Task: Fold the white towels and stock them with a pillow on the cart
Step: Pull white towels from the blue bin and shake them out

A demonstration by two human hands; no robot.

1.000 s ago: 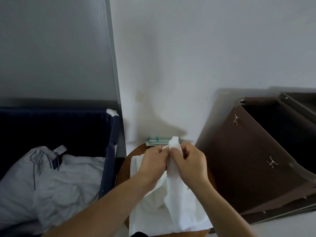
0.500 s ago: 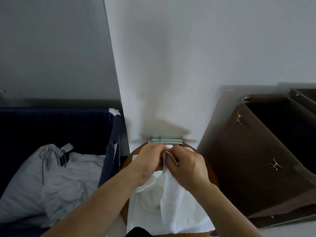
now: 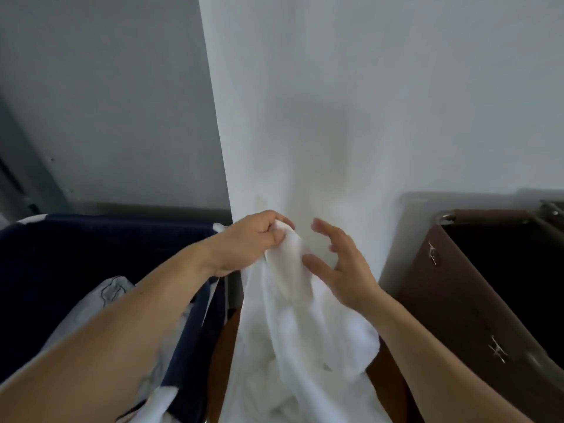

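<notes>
A white towel (image 3: 293,331) hangs bunched in front of me, its lower part piled over a round brown table (image 3: 224,355). My left hand (image 3: 253,239) grips the towel's top corner and holds it raised near the wall. Just to the right, my right hand (image 3: 338,261) has its fingers spread and loosely bent; its thumb lies against the towel without holding it. White bedding, perhaps a pillow (image 3: 100,303), lies in the dark blue cart bin (image 3: 91,245) on the left.
A brown fabric hamper (image 3: 476,300) with a metal frame stands to the right of the table. The white wall corner (image 3: 225,178) rises straight ahead, close behind my hands. The blue bin's edge presses against the table's left side.
My left hand lifted the towel's corner higher. My right hand let go of the towel and moved away to the right with its fingers spread. The camera view shifted up and left.
</notes>
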